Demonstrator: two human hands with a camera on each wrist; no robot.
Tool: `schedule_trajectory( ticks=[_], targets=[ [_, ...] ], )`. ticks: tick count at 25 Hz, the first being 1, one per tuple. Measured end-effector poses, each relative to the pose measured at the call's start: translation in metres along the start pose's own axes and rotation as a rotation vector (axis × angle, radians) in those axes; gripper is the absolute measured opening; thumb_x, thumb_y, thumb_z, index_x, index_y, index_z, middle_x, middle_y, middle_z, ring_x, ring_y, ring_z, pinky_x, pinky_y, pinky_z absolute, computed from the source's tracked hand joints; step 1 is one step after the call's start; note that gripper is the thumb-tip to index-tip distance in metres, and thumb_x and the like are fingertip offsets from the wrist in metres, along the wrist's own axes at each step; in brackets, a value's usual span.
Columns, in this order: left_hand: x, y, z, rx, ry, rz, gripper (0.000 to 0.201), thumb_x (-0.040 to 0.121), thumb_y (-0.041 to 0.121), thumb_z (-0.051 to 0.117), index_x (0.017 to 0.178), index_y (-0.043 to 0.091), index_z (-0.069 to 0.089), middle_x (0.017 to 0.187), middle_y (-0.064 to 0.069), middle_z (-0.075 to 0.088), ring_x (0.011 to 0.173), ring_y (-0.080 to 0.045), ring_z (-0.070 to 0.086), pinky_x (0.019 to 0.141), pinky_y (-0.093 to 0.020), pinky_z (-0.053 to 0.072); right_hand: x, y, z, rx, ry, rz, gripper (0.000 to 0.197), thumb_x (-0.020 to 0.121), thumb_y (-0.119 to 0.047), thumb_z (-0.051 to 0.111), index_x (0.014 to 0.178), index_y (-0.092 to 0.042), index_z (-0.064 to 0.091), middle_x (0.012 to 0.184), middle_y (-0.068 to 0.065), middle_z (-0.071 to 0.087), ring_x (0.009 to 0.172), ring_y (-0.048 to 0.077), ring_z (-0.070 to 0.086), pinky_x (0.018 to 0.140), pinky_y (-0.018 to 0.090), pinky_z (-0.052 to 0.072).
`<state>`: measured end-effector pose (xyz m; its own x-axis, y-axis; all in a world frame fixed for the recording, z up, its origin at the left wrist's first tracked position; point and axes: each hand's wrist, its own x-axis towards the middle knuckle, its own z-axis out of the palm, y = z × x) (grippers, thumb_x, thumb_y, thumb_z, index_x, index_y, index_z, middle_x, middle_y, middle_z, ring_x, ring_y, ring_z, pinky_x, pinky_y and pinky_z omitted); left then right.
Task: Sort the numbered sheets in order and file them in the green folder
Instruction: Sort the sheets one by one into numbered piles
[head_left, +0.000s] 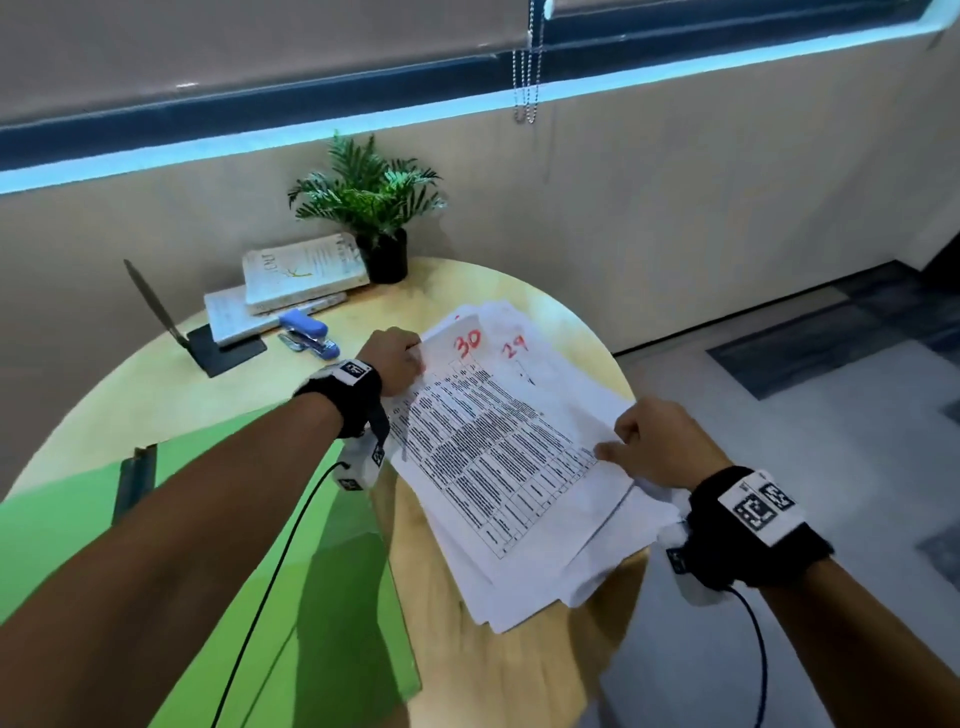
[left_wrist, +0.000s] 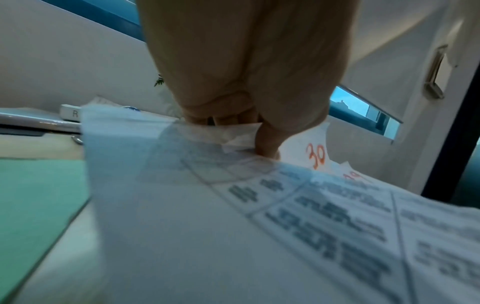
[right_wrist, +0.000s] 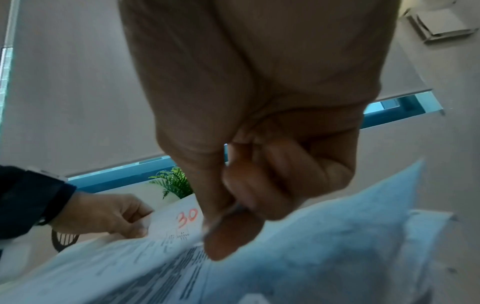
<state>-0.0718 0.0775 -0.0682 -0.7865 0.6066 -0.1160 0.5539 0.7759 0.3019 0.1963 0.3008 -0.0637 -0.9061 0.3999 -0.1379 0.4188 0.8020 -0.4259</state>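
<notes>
Head view: numbered sheets (head_left: 498, 457), page 30 on top, held beside the green folder (head_left: 322, 597).
Left hand (head_left: 395, 364) grip pinches the stack's far corner; right hand (head_left: 660, 441) grip pinches its near edge. Loosely fanned pages risk slipping off the surface (head_left: 156, 384) beyond the folder.

Round wooden table (head_left: 467, 291), green folder (head_left: 332, 561), books (head_left: 291, 286), blue stapler (head_left: 307, 332), potted plant (head_left: 371, 208), black stand (head_left: 218, 348)
</notes>
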Motion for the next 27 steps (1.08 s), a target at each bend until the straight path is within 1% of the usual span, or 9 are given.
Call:
schedule_trajectory(
  ticks=[2,5,8,11,15,18,20,24,27],
  targets=[
    [0.005,-0.003,0.008,-0.018,0.015,-0.022,0.014,0.086,0.006,0.056,0.073,0.01,0.057,0.086,-0.015,0.065,0.079,-0.032,0.058,0.063,-0.031,0.04,-0.002,0.008,-0.001,0.072,-0.001,0.049,0.051,0.075,-0.025,0.078,0.051,-0.017,0.034,0.049,-0.004,0.027,0.045,0.016,0.027,0.046,0.025,0.028],
    [0.005,-0.004,0.019,-0.01,0.006,-0.025,0.007,0.084,0.005,0.055,0.079,0.008,0.06,0.092,-0.016,0.067,0.081,-0.034,0.059,0.068,-0.038,0.05,-0.005,0.011,0.002,0.449,0.02,0.082,0.031,0.07,-0.006,0.08,0.062,-0.014,0.052,0.049,-0.008,0.046,0.042,0.012,0.041,0.046,0.02,0.033],
    [0.003,-0.005,0.02,0.002,-0.017,-0.03,0.011,0.082,0.005,0.055,0.076,0.014,0.057,0.094,-0.013,0.067,0.086,-0.033,0.06,0.073,-0.041,0.054,-0.006,0.012,0.002,0.576,0.056,0.158,0.035,0.061,-0.004,0.091,0.075,-0.007,0.06,0.059,0.007,0.056,0.041,0.025,0.058,0.039,0.023,0.038],
    [0.004,-0.001,0.019,0.036,-0.047,-0.058,0.015,0.081,0.005,0.057,0.088,0.016,0.063,0.102,-0.01,0.067,0.089,-0.029,0.062,0.077,-0.039,0.055,-0.013,0.003,-0.003,0.394,-0.009,0.24,0.042,0.056,-0.016,0.096,0.08,-0.008,0.063,0.056,0.009,0.062,0.045,0.028,0.066,0.04,0.032,0.05],
    [-0.004,0.018,0.018,0.108,0.046,-0.1,0.043,0.086,0.027,0.063,0.123,0.012,0.047,0.121,-0.011,0.055,0.11,-0.032,0.054,0.09,-0.043,0.046,-0.02,-0.008,-0.009,-0.197,0.088,0.226,0.068,0.048,-0.064,0.087,0.093,-0.021,0.061,0.086,-0.003,0.067,0.084,0.021,0.065,0.073,0.032,0.05],
    [-0.028,0.026,0.005,0.058,0.201,-0.153,0.072,0.08,0.039,0.072,0.132,0.006,0.035,0.131,-0.015,0.042,0.119,-0.035,0.044,0.094,-0.048,0.043,-0.004,-0.018,-0.018,-0.201,0.144,0.108,0.081,0.057,-0.073,0.077,0.113,-0.016,0.063,0.108,0.005,0.065,0.103,0.027,0.06,0.084,0.037,0.047],
    [-0.055,0.027,-0.005,-0.043,0.163,-0.261,0.086,0.079,0.042,0.073,0.137,0.0,0.026,0.131,-0.02,0.043,0.118,-0.038,0.048,0.092,-0.046,0.046,0.02,-0.028,-0.019,-0.127,0.094,0.069,0.082,0.064,-0.073,0.073,0.12,-0.013,0.06,0.119,0.007,0.064,0.111,0.027,0.059,0.087,0.036,0.045],
    [-0.115,0.03,0.0,-0.378,-0.202,-0.467,0.108,0.076,0.048,0.076,0.144,-0.005,0.009,0.126,-0.023,0.052,0.086,-0.032,0.067,0.068,-0.041,0.059,0.061,-0.042,-0.004,-0.147,-0.073,0.091,0.089,0.065,-0.074,0.071,0.117,-0.004,0.052,0.115,0.013,0.062,0.096,0.027,0.055,0.075,0.033,0.044],
    [-0.122,0.045,0.017,-0.505,-0.19,-0.454,0.119,0.074,0.053,0.076,0.148,-0.002,0.001,0.141,-0.021,0.043,0.108,-0.034,0.062,0.085,-0.042,0.056,0.067,-0.051,0.001,-0.19,-0.073,0.126,0.075,0.06,-0.066,0.081,0.095,-0.007,0.05,0.096,0.01,0.059,0.084,0.025,0.051,0.069,0.03,0.04]
  ],
)
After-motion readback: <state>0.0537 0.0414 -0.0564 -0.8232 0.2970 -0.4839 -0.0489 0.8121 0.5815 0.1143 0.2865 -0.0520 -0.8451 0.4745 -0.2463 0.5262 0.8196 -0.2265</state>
